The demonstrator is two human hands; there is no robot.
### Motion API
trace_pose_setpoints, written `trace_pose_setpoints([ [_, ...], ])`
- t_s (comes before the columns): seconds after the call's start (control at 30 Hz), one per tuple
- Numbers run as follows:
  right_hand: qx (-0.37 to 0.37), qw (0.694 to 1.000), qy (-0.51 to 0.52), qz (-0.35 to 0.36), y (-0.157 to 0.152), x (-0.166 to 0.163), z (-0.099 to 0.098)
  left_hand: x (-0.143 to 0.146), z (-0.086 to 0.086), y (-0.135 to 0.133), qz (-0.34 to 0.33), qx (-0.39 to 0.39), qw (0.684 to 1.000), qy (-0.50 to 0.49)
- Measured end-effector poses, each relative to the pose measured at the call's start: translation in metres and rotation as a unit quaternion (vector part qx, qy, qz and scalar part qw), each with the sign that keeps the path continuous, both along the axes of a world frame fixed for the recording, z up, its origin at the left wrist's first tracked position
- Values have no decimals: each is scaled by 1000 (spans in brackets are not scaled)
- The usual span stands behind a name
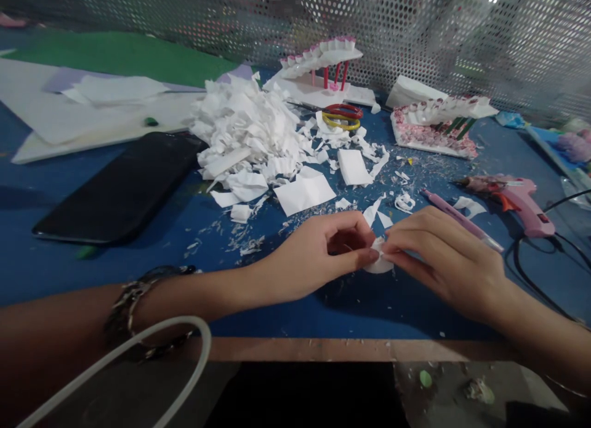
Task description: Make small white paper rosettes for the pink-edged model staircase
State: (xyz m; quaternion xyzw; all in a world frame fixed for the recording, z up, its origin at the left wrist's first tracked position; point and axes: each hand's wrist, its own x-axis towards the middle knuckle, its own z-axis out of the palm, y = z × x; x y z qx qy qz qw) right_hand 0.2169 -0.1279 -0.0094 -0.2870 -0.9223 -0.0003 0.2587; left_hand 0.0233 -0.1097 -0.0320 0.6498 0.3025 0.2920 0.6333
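Note:
A small piece of white paper (379, 265) is pinched between my two hands, above the blue tabletop near its front edge. My left hand (335, 246) grips it from the left, thumb and forefinger curled into a ring. From the right, my right hand (443, 255) has its fingertips closed on the same piece, and they hide part of it. Just beyond the hands lie torn paper scraps (376, 214). A pink pen-like tool (462, 218) rests behind my right hand.
A large heap of torn white paper (249, 132) stands at centre-left, beside a black phone (122, 188). Scissors (342, 116) with red and yellow handles lie behind. Two paper models (323, 58) stand near the perforated metal screen (415, 34). A pink glue gun (521, 200) with its cord lies right.

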Motion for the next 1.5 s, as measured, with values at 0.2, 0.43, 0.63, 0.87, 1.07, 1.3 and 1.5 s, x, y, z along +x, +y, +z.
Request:
trace_pose_setpoints([
  [0.2,-77,995,61,16,3,-3,-3,0,-1,-1,-14,24,1000,8],
  [0.43,-141,982,122,11,2,-4,-2,-3,3,-1,-30,172,984,37],
  [0.63,-125,980,154,6,-1,-8,-1,-2,7,-4,6,274,960,60],
  [0.87,-143,977,159,-16,0,-6,1,-1,7,-3,35,231,972,40],
  [1.07,-183,967,169,-46,1,-5,1,-3,8,-1,34,156,987,16],
  [1.3,-251,946,206,-15,-1,-6,0,-4,6,1,-6,103,994,-25],
  [1.5,-252,939,235,-6,-2,-9,-3,-3,5,4,18,162,987,-10],
])
